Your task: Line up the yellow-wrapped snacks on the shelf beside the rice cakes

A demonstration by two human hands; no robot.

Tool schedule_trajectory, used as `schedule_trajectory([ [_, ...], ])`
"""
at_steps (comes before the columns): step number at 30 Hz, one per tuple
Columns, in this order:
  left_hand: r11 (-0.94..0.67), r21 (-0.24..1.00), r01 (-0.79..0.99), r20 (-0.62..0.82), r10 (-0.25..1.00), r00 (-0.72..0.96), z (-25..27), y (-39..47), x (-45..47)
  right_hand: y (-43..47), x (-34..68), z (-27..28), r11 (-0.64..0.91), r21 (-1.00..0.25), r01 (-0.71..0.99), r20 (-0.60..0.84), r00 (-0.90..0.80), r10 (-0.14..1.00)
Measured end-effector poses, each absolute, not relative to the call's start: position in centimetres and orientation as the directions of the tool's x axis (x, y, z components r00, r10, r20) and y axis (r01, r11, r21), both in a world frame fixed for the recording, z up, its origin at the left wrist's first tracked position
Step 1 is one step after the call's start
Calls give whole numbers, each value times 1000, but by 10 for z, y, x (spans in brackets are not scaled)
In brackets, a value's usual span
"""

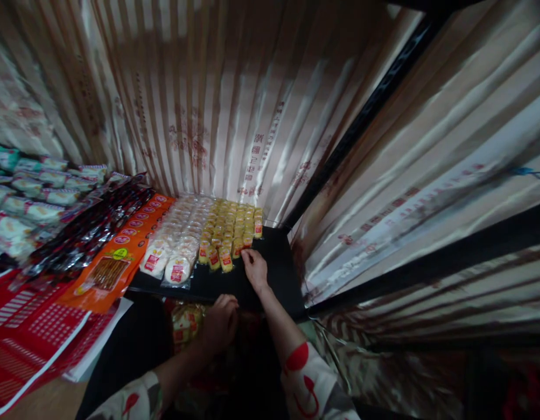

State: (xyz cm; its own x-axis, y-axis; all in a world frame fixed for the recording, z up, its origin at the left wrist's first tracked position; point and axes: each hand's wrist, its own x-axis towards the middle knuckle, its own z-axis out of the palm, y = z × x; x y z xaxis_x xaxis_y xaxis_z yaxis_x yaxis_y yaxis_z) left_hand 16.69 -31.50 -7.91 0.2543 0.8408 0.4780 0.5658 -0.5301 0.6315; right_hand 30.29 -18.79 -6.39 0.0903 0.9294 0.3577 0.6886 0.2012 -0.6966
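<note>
Rows of small yellow snack packets (226,233) in clear wrappers stand on a black shelf (274,262). My right hand (255,269) is at the front right of these rows, its fingers drawn together in a pinch on a packet at the end of a row. My left hand (223,318) is curled at the shelf's front edge, lower and nearer to me; what it holds, if anything, is hidden. Left of the yellow packets lie rows of round white wrapped crackers (178,256), with red labels on the front ones.
Further left are an orange snack bag (116,256), dark shiny packs (90,227) and white-and-green packets (42,186). A red basket (29,332) stands at lower left, and a bag of yellow packets (186,324) sits below the shelf. Pleated printed curtains (209,116) and black posts (361,125) enclose the shelf.
</note>
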Motion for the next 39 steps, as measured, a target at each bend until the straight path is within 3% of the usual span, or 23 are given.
schedule_trajectory([
  [5, -416, 730, 543, 382, 906, 181, -77, -338, 154, -207, 276, -58, 214, -659, 721, 316, 7, 949],
  [9, -391, 744, 542, 378, 915, 142, -72, -340, 147, -214, 261, -56, 177, -519, 836, 301, -14, 953],
  [13, -389, 746, 540, 359, 919, 164, -70, -345, 147, -217, 252, -56, 122, -400, 908, 300, 4, 954],
  [16, -402, 749, 526, 344, 915, 209, -69, -351, 151, -217, 250, -59, 102, -386, 917, 317, 28, 948],
  [28, -416, 760, 500, 355, 909, 218, -64, -336, 161, -228, 267, -66, 142, -597, 790, 350, 97, 932],
  [34, -504, 637, 583, 500, 846, 185, -74, -299, 181, -227, 311, -70, 38, -754, 656, 361, 365, 858],
  [39, -539, 524, 659, 509, 819, 265, -78, -259, 211, -205, 338, -68, -12, -817, 577, 295, 436, 850],
])
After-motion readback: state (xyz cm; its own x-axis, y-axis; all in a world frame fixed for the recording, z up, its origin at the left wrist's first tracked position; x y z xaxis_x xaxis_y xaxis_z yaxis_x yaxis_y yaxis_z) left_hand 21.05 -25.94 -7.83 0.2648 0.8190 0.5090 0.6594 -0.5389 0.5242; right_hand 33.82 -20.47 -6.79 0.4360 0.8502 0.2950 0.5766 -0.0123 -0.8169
